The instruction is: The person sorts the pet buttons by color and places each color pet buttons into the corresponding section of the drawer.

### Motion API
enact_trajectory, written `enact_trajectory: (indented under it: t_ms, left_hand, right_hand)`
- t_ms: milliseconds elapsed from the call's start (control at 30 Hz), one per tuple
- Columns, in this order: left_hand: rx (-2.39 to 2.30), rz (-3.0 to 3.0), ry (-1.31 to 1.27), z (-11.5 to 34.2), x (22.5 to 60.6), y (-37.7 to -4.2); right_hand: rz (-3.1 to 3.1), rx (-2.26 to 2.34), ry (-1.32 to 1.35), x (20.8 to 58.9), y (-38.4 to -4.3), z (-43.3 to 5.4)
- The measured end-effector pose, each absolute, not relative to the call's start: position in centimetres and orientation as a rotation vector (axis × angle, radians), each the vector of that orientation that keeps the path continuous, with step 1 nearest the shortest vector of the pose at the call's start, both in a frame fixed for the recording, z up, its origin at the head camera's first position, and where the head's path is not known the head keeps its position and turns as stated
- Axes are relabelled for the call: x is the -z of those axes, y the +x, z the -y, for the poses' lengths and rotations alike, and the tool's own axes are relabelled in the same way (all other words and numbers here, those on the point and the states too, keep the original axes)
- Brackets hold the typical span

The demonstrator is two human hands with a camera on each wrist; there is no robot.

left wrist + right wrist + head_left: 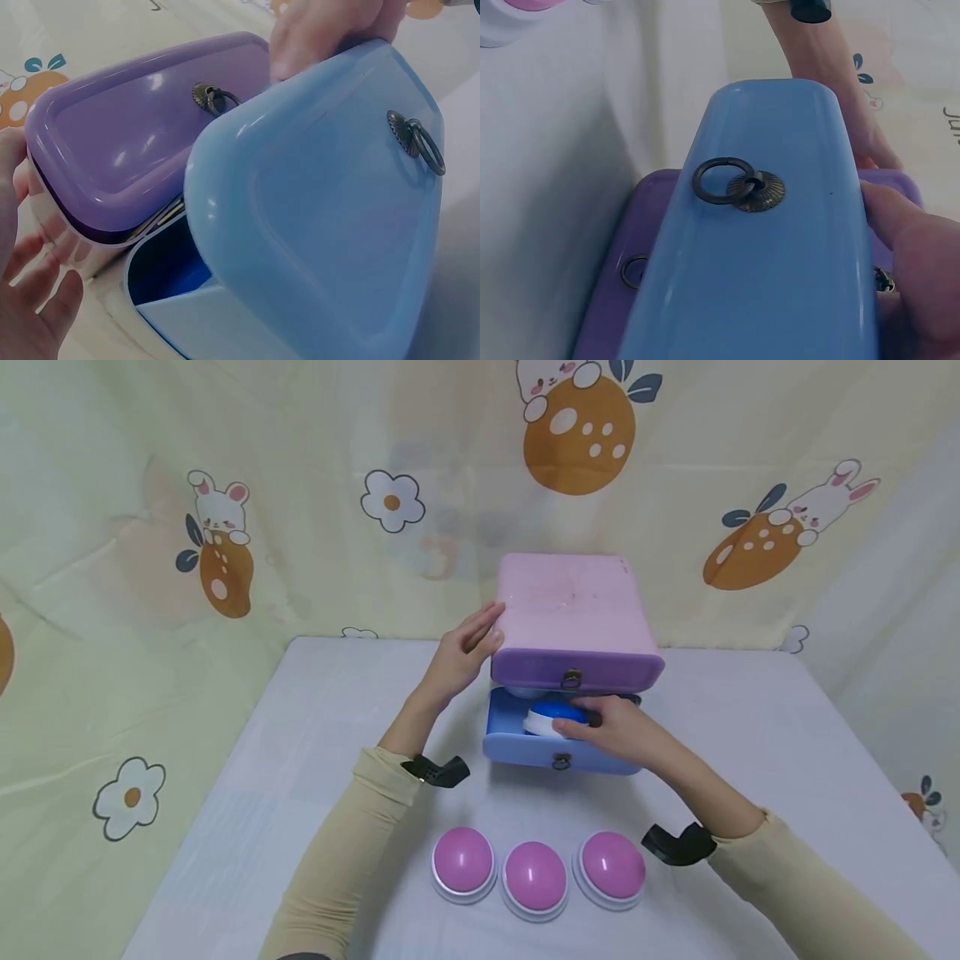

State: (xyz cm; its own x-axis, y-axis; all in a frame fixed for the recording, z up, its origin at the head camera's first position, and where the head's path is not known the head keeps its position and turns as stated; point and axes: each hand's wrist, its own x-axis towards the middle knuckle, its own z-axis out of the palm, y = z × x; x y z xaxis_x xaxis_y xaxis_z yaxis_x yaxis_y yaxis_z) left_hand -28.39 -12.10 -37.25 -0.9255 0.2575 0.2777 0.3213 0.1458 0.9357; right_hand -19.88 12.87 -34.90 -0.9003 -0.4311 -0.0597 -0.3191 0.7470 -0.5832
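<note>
Head: my right hand (pixel 618 727) is pinching the blue-and-white dome (pixel 555 713) inside the open blue drawer (pixel 521 752); my left hand (pixel 461 658) is touching the pink cabinet (pixel 570 602). Left wrist: left fingers (pixel 36 283) are lying spread. Right wrist: blue drawer is hiding the dome.

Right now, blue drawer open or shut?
Open: the blue drawer juts forward in the head view, its inside showing around the blue dome the right hand holds.

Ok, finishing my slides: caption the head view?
Right hand holding a blue-topped dome in an open blue drawer, left hand against the pink cabinet, three pink domes nearby.
</note>
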Motion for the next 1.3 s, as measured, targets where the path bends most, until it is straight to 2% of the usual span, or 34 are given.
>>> enact_trajectory:
  t_ms: [733, 1033, 1300]
  left_hand:
    - [1.907, 2.332, -0.563, 12.5, 36.9, -28.3]
    - [1.938, 2.322, -0.577, 12.6, 37.4, -28.3]
    - [1.942, 2.343, -0.607, 12.0, 35.7, -27.2]
  right_hand:
    - [-2.655, 0.807, -0.703, 35.6, -21.6, -10.2]
    - [-2.720, 0.605, -0.861, 35.8, -22.0, -8.4]
    - [-2.688, 0.656, -0.845, 34.8, -21.3, -10.7]
